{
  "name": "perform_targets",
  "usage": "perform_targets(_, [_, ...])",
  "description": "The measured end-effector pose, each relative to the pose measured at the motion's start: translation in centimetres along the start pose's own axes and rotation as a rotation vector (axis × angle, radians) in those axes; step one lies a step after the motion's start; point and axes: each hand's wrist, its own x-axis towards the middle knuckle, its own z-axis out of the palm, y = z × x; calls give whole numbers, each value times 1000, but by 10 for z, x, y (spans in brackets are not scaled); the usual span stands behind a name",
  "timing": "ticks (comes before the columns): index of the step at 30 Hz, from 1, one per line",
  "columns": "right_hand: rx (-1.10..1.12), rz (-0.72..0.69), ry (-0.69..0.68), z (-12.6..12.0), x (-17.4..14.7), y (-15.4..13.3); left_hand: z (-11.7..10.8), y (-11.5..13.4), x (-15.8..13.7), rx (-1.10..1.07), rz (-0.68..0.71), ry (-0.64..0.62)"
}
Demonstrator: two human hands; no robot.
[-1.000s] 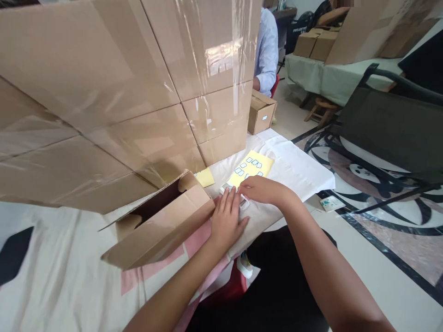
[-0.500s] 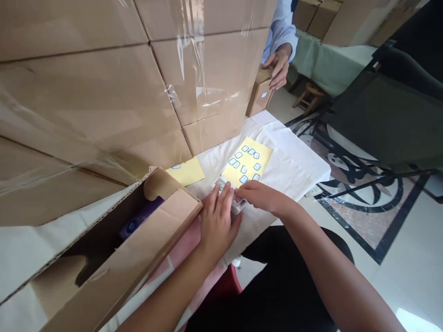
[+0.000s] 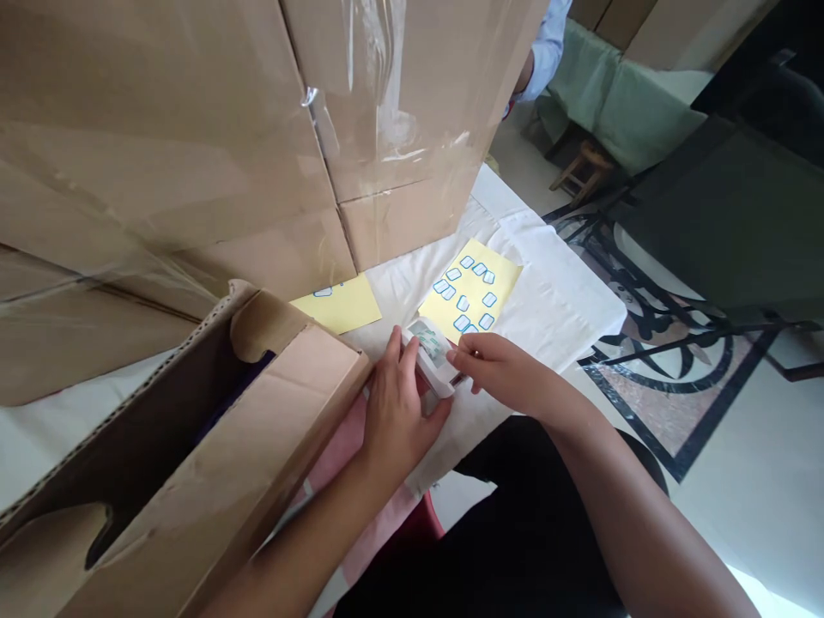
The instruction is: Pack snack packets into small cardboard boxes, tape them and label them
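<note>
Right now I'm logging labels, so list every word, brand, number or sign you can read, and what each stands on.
No text is readable.
White plastic case: green marks, too small and blurred to read.
Yellow sheet beside the case: blue-outlined white patches, no legible writing.
Yellow sheet by the open carton: a similar patch, nothing legible.

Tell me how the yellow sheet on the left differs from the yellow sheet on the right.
The left sheet is partly hidden by the open cardboard box; the right sheet is mostly visible. The left sheet shows few blue-outlined marks, the right sheet many. Both lie on the white cloth.
</note>
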Motion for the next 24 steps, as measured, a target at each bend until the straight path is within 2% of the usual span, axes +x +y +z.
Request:
perform_targets(6, [17,-3,19,2,-4,5,-1,0,0,12,10,1])
perform_targets(19, [-3,-17,55,2,-22,-5,-2,1,-3,90,46,-8])
perform_targets(24, [-58,26,96,5,-28,-13,1,-1,-5,147,109,63])
